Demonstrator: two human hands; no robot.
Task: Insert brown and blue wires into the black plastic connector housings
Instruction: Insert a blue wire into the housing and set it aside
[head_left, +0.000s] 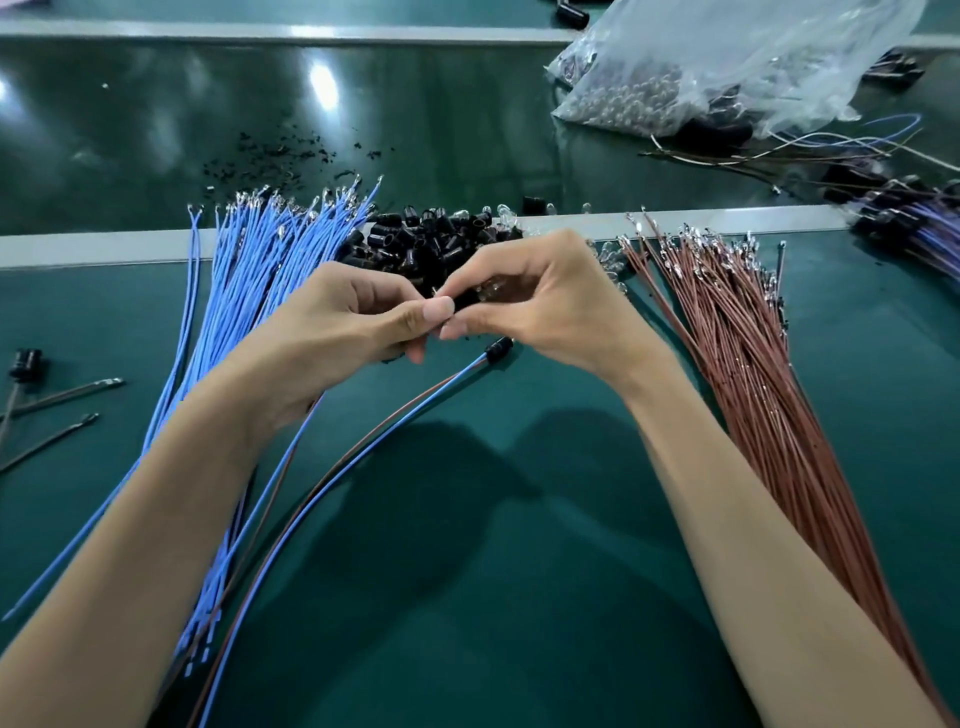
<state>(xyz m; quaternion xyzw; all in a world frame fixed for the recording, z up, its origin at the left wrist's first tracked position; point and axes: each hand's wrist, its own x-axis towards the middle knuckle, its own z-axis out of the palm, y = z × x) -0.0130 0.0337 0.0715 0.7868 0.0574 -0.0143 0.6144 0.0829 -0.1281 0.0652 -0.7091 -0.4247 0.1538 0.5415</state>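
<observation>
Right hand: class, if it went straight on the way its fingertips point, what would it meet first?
The right hand points leftward, so it would likely meet the left hand first, at its thumb tip. Both pinch a small dark piece between them, almost touching, though depth is unclear.

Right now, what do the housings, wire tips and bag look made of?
Housings: black plastic, glossy, going by the sharp highlights. Wire tips: bare metal, silvery, glinting; probably crimped terminals. Bag: thin clear plastic film, crinkled, contents showing through.
</observation>
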